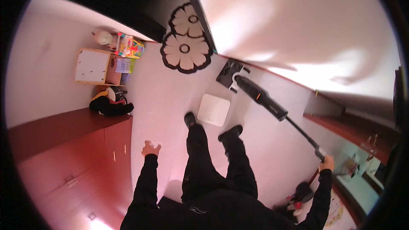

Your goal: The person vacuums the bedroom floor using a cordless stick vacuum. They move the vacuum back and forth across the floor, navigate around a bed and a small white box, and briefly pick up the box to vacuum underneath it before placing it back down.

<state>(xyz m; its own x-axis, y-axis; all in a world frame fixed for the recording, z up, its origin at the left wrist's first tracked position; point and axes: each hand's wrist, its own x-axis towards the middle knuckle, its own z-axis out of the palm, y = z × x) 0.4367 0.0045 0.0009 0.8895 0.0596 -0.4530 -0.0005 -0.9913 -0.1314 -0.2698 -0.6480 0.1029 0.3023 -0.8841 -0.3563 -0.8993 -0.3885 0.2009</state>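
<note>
My right hand (326, 163) is closed around the handle of a black floor cleaner (262, 98), whose body slants down to its wide head. That cleaning head (230, 74) rests on the floor beside the wall's base. Out to the left, my left hand (150, 149) is held over the floor with its fingers apart; a small whitish thing shows at its fingers, and I cannot tell whether the hand holds it. Just in front of my feet lies a white, square, flat object (213, 110), with a dark shoe (189, 118) near its left side.
A flower-shaped mat (186, 51) lies ahead by a dark doorway. Along the left stand a red-brown cabinet (118, 147), a whiteboard in a wooden frame (92, 65), colourful toys (131, 47) and a dark cloth heap (110, 104). Red-brown furniture with a shelf (345, 131) stands at right.
</note>
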